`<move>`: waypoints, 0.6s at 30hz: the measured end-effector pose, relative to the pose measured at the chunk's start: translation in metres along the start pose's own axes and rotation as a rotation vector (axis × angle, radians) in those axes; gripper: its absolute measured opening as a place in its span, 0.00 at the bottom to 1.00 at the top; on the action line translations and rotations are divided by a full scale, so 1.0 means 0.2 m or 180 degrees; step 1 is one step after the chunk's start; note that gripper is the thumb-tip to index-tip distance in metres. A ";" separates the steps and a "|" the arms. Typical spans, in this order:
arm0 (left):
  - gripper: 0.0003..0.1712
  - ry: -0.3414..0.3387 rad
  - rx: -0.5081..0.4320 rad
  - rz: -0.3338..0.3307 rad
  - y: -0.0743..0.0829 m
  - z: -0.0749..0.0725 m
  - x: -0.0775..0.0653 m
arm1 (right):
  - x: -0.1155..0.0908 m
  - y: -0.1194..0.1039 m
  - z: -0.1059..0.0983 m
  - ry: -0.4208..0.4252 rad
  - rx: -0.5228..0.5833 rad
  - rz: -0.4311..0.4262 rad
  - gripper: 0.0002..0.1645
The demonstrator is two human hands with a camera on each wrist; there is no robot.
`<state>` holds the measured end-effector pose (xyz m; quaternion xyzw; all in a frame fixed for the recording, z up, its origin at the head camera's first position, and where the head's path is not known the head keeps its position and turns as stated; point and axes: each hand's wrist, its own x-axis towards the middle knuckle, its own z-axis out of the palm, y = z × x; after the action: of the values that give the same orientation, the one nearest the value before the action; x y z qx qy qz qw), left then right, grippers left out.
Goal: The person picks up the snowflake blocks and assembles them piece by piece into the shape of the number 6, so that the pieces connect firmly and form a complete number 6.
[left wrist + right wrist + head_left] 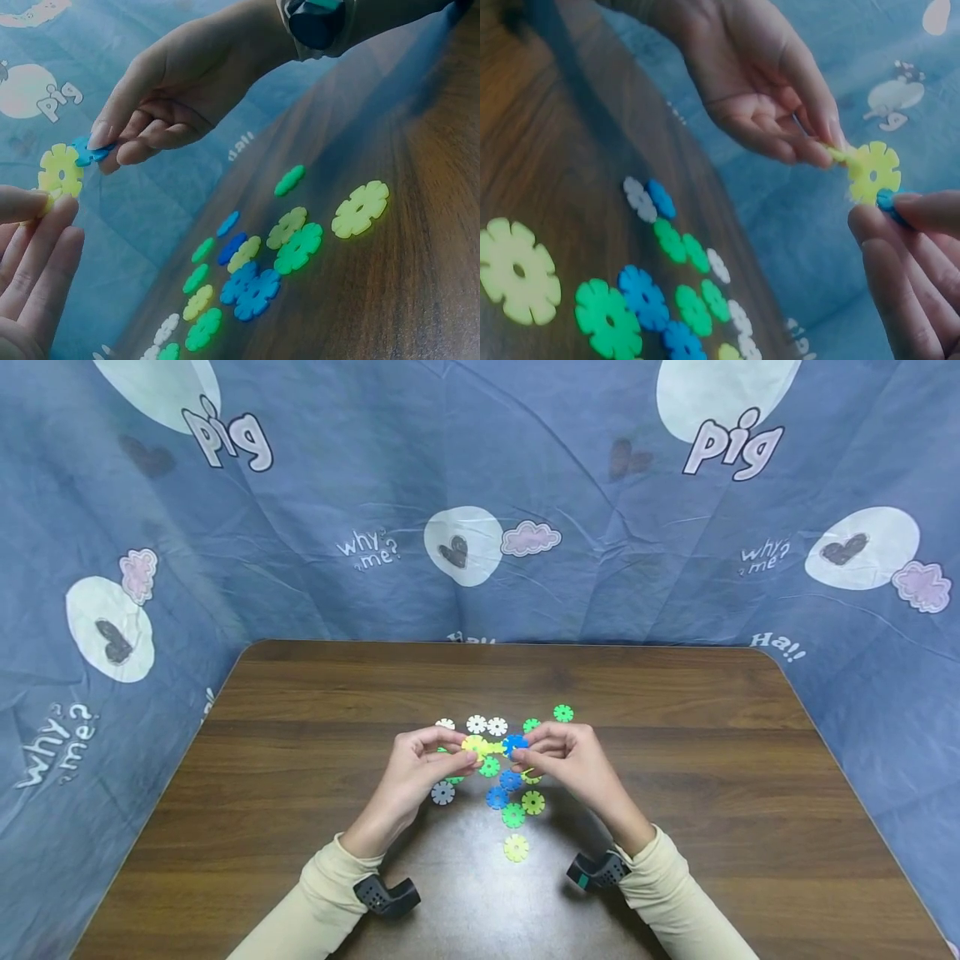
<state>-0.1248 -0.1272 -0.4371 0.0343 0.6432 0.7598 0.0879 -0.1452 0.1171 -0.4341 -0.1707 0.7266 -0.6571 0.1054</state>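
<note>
Above the table, my left hand (420,764) pinches a yellow notched snowflake disc (474,744) between thumb and fingers. My right hand (581,762) pinches a blue snowflake disc (514,745). Between the two stands another yellow disc (60,171), seen nearly face-on in both wrist views. The blue disc meets its edge on one side, and the left hand's yellow disc (836,154) meets it on the other. How deep the notches are engaged cannot be made out. Fingertips hide part of both outer discs.
Loose discs lie below and around the hands: several green (513,815), blue (497,797) and white (476,724) ones, and a yellow one (516,847) nearest me. A grey-looking disc (443,792) lies by the left hand. Patterned blue cloth (600,585) hangs behind the wooden table (300,827).
</note>
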 end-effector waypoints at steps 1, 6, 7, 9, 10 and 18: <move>0.16 0.0001 0.0015 0.0005 0.00 0.00 0.00 | 0.00 0.00 0.00 -0.0011 0.0033 0.0045 0.09; 0.16 -0.0088 0.0168 0.0035 0.01 -0.01 0.00 | 0.00 -0.01 0.01 -0.0057 0.0167 0.0192 0.11; 0.15 -0.0111 0.0202 0.0032 0.01 -0.01 0.00 | 0.00 -0.01 0.01 -0.0067 0.0176 0.0221 0.11; 0.12 -0.0152 0.0270 0.0015 0.01 -0.02 0.00 | 0.00 0.00 0.01 -0.0080 0.0195 0.0262 0.11; 0.11 -0.0166 0.0292 0.0001 0.01 -0.02 0.00 | 0.00 0.00 0.01 -0.0087 0.0203 0.0278 0.11; 0.08 -0.0263 0.0220 -0.0073 0.01 -0.03 0.01 | 0.00 0.01 0.02 -0.0118 0.0288 0.0334 0.09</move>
<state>-0.1276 -0.1321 -0.4366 0.0613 0.6653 0.7340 0.1219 -0.1435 0.1139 -0.4373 -0.1395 0.7020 -0.6796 0.1608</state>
